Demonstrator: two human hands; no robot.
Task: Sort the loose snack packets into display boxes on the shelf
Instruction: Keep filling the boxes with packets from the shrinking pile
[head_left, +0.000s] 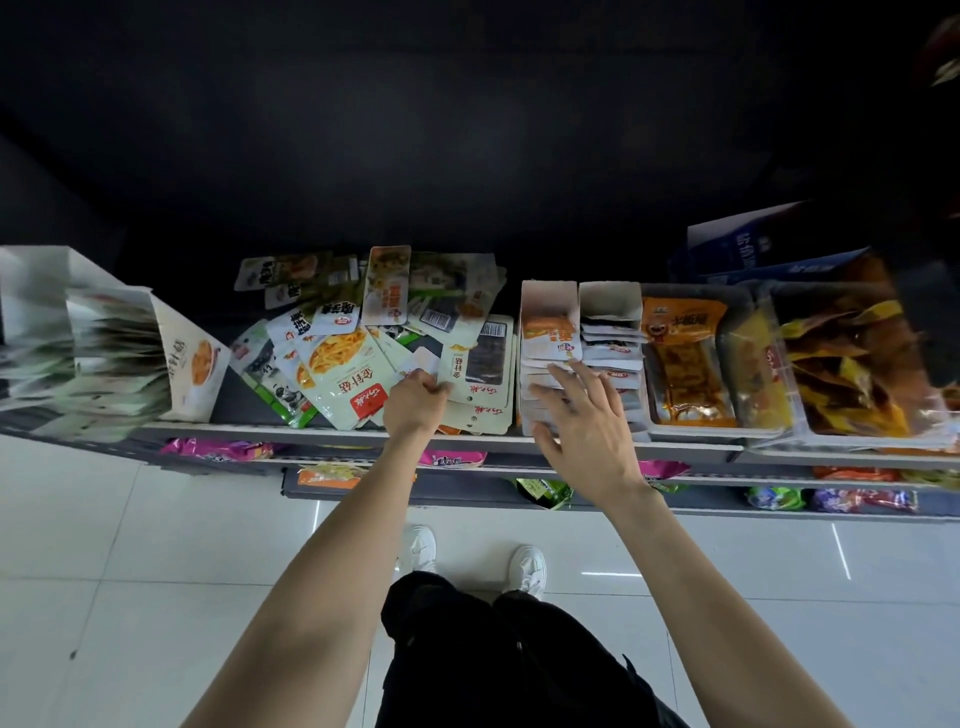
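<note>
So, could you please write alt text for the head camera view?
A person's left hand pinches a packet from a loose pile of snack packets on a shelf, while the open right hand rests on packets filed in a white display box.

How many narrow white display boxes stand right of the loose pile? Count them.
2: one display box under the right hand, another beside it on its right. More may be hidden.

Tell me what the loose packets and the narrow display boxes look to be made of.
Loose packets: glossy printed plastic film, judging by the sheen and curling edges. Narrow display boxes: thin white cardboard, matte, with folded upright walls. Contents cannot be told.
</note>
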